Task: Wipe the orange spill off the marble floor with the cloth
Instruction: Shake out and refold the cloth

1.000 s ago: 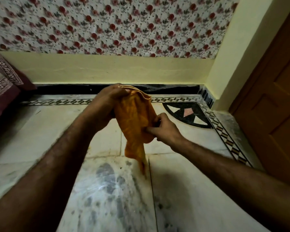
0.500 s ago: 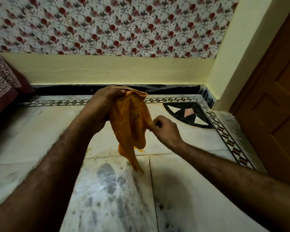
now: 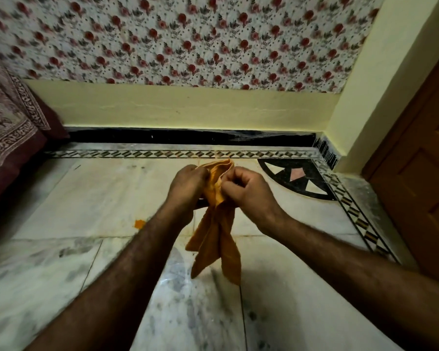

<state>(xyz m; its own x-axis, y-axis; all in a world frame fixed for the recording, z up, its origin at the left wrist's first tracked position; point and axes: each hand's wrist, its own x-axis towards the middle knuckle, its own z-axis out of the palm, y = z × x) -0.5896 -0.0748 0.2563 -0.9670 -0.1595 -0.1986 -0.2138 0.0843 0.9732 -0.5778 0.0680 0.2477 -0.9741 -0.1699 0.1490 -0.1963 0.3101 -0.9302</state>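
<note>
An orange cloth [image 3: 217,239] hangs bunched above the marble floor [image 3: 107,198], its loose ends dangling down. My left hand [image 3: 186,188] grips its top from the left. My right hand [image 3: 249,192] pinches the same top edge from the right, close against the left hand. A small orange spill [image 3: 139,223] lies on the pale marble, to the left of my left forearm. Any spill beneath the cloth and arms is hidden.
A dark red patterned bedspread [image 3: 10,127] hangs at the left. A black skirting [image 3: 188,136] runs along the far wall under floral wallpaper. A brown wooden door [image 3: 421,178] stands at the right. A black inlaid corner motif [image 3: 297,178] marks the floor.
Both hands have lowered with the cloth and come together at its top. The right hand moved from the cloth's side up to its top edge; the cloth now hangs longer.
</note>
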